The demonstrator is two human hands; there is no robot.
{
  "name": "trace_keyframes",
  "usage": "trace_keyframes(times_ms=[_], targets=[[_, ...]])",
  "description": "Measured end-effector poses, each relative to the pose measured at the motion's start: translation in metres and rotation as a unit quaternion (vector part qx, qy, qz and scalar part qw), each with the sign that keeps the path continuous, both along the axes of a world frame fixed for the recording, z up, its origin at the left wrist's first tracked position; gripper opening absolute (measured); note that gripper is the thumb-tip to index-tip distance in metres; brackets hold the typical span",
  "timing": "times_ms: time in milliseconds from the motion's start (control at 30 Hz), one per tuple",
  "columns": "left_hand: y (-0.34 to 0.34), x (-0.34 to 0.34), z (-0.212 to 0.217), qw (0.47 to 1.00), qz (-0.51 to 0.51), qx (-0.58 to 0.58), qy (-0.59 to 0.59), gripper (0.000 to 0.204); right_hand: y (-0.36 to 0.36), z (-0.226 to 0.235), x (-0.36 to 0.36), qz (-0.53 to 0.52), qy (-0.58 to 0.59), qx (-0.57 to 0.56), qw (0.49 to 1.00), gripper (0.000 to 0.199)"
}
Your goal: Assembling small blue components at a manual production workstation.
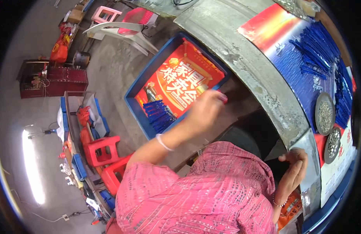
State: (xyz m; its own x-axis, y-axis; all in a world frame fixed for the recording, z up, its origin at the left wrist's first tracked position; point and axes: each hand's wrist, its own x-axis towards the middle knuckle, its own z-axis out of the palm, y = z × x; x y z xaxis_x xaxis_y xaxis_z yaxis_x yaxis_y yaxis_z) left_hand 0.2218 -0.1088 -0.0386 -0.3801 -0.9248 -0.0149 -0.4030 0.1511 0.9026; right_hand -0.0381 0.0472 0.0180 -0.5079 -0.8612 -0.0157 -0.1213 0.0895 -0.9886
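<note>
Left hand (206, 110), mid-frame: extended over the right part of the blue tray (133, 110). Fingers curled, motion-blurred; a small red patch (223, 98) shows at the fingertips. Cannot tell whether this is a held thing, nor whether the grip is tight.

Right hand (294, 169), lower right: fingers loosely extended, thumb apart, nothing seen in it. It lies just beside the edge of the worktable (227, 31); contact not certain.

Tray, centre: set below table level, beside the body, presumably for easy reach by the left arm. Lined with a red printed sheet (212, 69), perhaps to keep the base clean. Blue strips (159, 116) lie roughly side by side in its lower corner, apparently for tidy stacking.

Upper right: a looser pile of similar strips (315, 48) on a blue printed sheet (293, 84). Nearby, two dark dishes, one larger (324, 96), one smaller (329, 160), contain small metal pieces (325, 116); raised rims probably prevent scatter.
</note>
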Motion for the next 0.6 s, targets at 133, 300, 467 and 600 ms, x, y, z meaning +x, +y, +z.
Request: trace_keyframes(times_ms=[133, 300, 467, 600], targets=[[-0.043, 0.151, -0.049, 0.965, 0.145, -0.117, -0.184, 0.021, -0.017, 0.002, 0.011, 0.132, 0.014, 0.016, 0.991, 0.038], [-0.031, 0.239, -0.067, 0.928, 0.094, -0.149, -0.329, 0.016, -0.028, 0.007, 0.015, 0.232, 0.086, 0.04, 0.968, 0.034], [-0.011, 0.256, -0.085, 0.953, 0.088, -0.027, -0.288, 0.015, -0.025, 0.008, 0.017, 0.278, 0.135, 0.074, 0.948, 0.024], [-0.005, 0.246, -0.083, 0.96, 0.101, 0.04, -0.257, 0.014, -0.021, 0.008, 0.017, 0.282, 0.155, 0.098, 0.942, 0.021]])
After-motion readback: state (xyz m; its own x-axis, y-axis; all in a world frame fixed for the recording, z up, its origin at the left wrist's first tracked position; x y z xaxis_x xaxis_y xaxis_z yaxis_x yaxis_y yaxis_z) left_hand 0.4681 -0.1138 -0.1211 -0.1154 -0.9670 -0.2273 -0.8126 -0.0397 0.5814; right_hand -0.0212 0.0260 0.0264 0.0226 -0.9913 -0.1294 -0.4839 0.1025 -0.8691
